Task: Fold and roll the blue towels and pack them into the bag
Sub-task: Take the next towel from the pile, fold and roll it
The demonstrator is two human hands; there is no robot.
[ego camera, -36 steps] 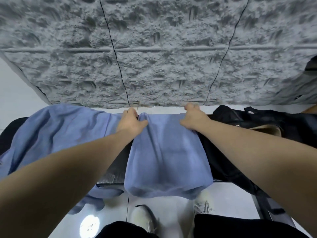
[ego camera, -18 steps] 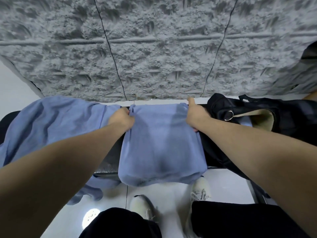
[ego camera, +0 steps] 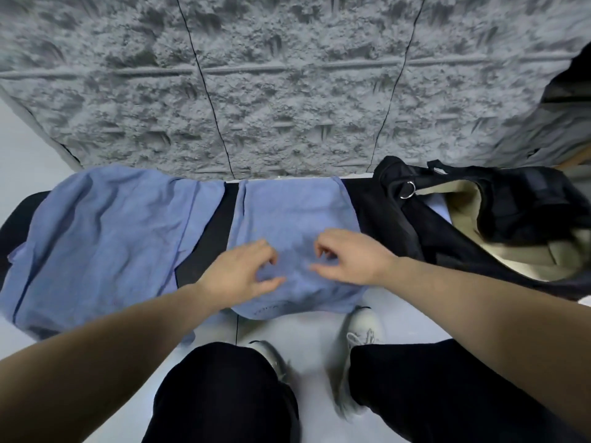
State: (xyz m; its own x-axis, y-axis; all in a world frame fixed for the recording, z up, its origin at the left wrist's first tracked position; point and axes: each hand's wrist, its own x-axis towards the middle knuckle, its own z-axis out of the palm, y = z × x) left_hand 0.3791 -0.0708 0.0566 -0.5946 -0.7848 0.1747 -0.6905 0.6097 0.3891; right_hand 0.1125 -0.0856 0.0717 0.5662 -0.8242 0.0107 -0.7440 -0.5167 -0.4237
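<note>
Open bag (ego camera: pixel 499 219) blocks right; loose towel (ego camera: pixel 105 238) blocks left; bare bench strip (ego camera: pixel 211 238) between towels passable.

The place looks like a plain indoor room, though its exact kind is unclear. A rough grey textured panelled wall (ego camera: pixel 287 91) rises behind a narrow black bench (ego camera: pixel 211 238) over a smooth pale floor (ego camera: pixel 307 334).

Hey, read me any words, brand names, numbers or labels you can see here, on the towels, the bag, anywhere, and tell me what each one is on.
No text can be read.
Folded blue towel: faint marks near its hanging front edge, too blurred to read.
Black bag: no legible label or brand; only a metal ring shows.
Unfolded blue towel, grey wall, shoes: no lettering visible.
</note>
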